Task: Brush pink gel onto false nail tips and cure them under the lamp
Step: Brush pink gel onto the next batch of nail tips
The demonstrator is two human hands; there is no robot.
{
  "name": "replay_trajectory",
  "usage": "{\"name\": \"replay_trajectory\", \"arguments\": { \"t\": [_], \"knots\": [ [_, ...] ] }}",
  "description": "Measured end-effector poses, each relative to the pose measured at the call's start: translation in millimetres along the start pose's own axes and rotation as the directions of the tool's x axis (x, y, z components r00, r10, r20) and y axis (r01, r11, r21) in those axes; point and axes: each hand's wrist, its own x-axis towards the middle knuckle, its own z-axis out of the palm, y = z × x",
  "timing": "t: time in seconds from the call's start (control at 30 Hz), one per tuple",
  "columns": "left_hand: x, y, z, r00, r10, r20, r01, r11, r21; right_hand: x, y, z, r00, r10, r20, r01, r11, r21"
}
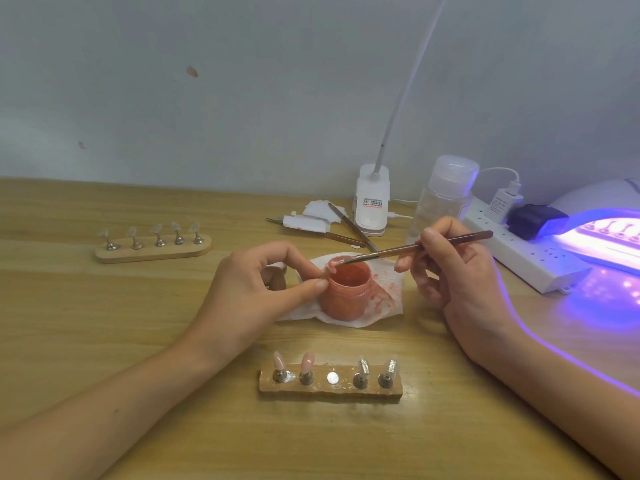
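Head view: well left of my left grip (256, 289), a far holder (152, 249) carries five clear tips (156, 229), not yet painted. My left grip pinches what looks like one small tip (331, 267) at the rim of the pink gel jar (346, 289), which stands between my grips. My right grip (460, 278) holds the brush (388, 253), with its bristles at that tip. Nearer me than both grips, the near holder (330, 389) shows two pink tips (307, 362), one bare socket (332, 378) and two uncoated tips (363, 367). Right of my right grip, the lamp (606, 233) glows over another set. I judge this holder about half done.
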Motion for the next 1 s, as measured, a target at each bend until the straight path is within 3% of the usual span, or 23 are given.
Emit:
{"name": "replay_trajectory", "arguments": {
  "t": [0.2, 0.33, 0.47, 0.63, 0.77, 0.9, 1.0],
  "knots": [
    [1.9, 0.8, 0.4, 1.0, -0.005, 0.005, 0.005, 1.0, -0.016, -0.3, 0.3, -1.5, 0.999, 0.013, -0.052, -0.014, 1.0, -0.011],
    [0.6, 0.1, 0.4, 1.0, -0.006, 0.009, 0.007, 1.0, -0.02, -0.5, -0.1, 0.1, 1.0, 0.006, 0.001, -0.006, 1.0, -0.017],
    [1.2, 0.4, 0.6, 1.0, -0.009, 0.01, 0.009, 1.0, -0.016, -0.2, 0.8, -2.8, 0.996, 0.058, -0.06, -0.058, 0.998, 0.011],
    [1.1, 0.6, 0.8, 1.0, -0.008, 0.01, 0.008, 1.0, 0.001, -0.7, 0.5, -0.9, 1.0, 0.019, 0.004, -0.019, 1.0, -0.011],
    [0.6, 0.8, 1.6, 1.0, 0.002, 0.006, -0.002, 1.0, 0.004, 0.0, 1.0, -3.0, 0.996, 0.058, -0.066, -0.057, 0.998, 0.008],
    [0.7, 0.8, 2.3, 1.0, 0.019, 0.004, -0.019, 1.0, 0.004, 0.3, 0.0, 0.4, 1.0, 0.018, -0.002, -0.018, 1.0, -0.001],
    [1.0, 0.4, 2.1, 1.0, 0.022, 0.007, -0.022, 1.0, 0.003, -0.2, 0.5, -0.2, 0.997, 0.047, -0.053, -0.049, 0.998, -0.033]
  ]
}}
